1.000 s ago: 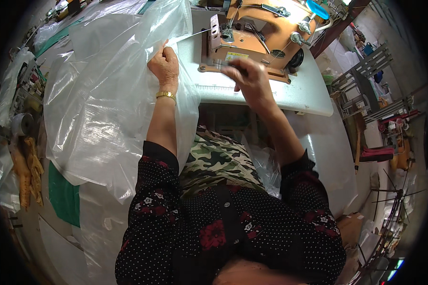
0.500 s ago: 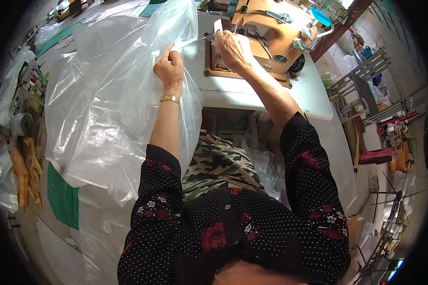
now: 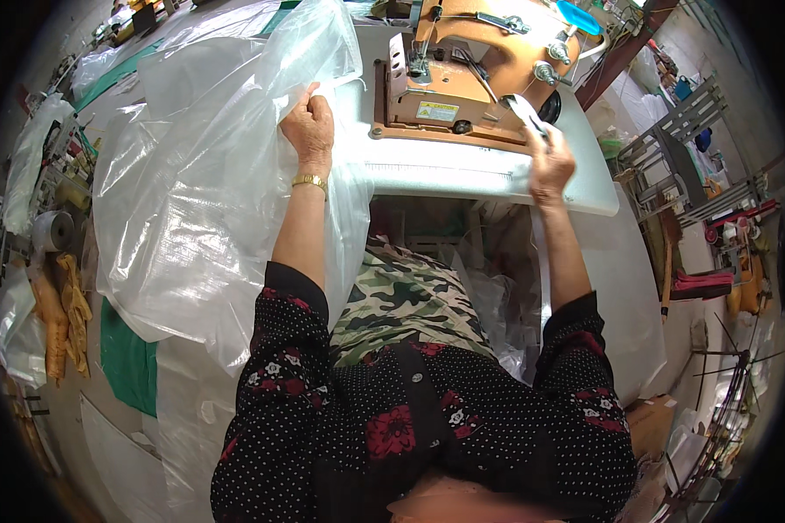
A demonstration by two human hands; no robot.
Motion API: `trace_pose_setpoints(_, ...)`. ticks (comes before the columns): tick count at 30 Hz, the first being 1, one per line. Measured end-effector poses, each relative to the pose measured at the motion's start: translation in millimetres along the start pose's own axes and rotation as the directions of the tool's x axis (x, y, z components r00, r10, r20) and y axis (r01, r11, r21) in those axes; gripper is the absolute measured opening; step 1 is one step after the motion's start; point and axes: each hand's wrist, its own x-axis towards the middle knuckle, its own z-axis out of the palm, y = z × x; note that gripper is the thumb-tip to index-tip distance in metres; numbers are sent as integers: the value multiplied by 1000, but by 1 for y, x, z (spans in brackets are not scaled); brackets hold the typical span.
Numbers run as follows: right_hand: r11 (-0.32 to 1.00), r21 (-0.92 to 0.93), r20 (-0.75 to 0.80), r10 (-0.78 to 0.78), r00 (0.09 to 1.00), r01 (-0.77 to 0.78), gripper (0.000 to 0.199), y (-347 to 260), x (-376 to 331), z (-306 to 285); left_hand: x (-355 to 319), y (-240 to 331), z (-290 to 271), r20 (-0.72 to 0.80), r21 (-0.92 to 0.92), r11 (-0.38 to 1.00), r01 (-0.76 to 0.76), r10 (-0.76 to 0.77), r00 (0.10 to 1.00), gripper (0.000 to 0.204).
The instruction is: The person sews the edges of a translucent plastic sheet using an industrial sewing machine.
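My left hand (image 3: 308, 126) is closed on the edge of a large translucent plastic sheet (image 3: 183, 192), which spreads over the table's left side and drapes down in folds. A short white strip end (image 3: 349, 81) sticks out beyond that hand. My right hand (image 3: 549, 166) is closed on a white strip (image 3: 526, 113) at the front right of an orange-brown sewing machine (image 3: 471, 74). A white length also hangs below this hand beside my forearm. Whether the dark edge at its upper end belongs to the strip, I cannot tell.
The machine sits on a pale table (image 3: 584, 187) with a ruler scale (image 3: 436, 170) along its front. A green cloth (image 3: 129, 357) hangs at the left, near yellow gloves (image 3: 72, 305) and a roll (image 3: 54, 231). Grey slatted racks (image 3: 680, 135) stand to the right.
My right hand has moved from the machine's needle area toward its front right, and the white strip now shows in it. The left hand stays almost in place on the plastic sheet.
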Motion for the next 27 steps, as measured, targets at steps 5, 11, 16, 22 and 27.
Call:
trace_pose_setpoints(5,880,-467,111,158,981,-89,36,102,-7,-38,1,-4,4,96,52,999,17,-22,995,26)
trace_pose_setpoints(11,687,-688,126,-206,970,235,37,60,-19,-13,-17,4,-9,387,-24,999,45,-32,922,25)
trace_pose_setpoints(16,845,400,271,-479,835,355,41,-106,-55,40,-48,46,-39,613,25,983,-182,129,780,43)
trace_pose_setpoints(22,850,431,458,-496,737,304,58,-157,-89,126,-106,47,-170,454,-23,981,-195,184,872,36)
trace_pose_setpoints(27,868,241,486,-495,721,434,60,-140,-96,148,-160,18,-311,19,421,907,-26,20,1000,36)
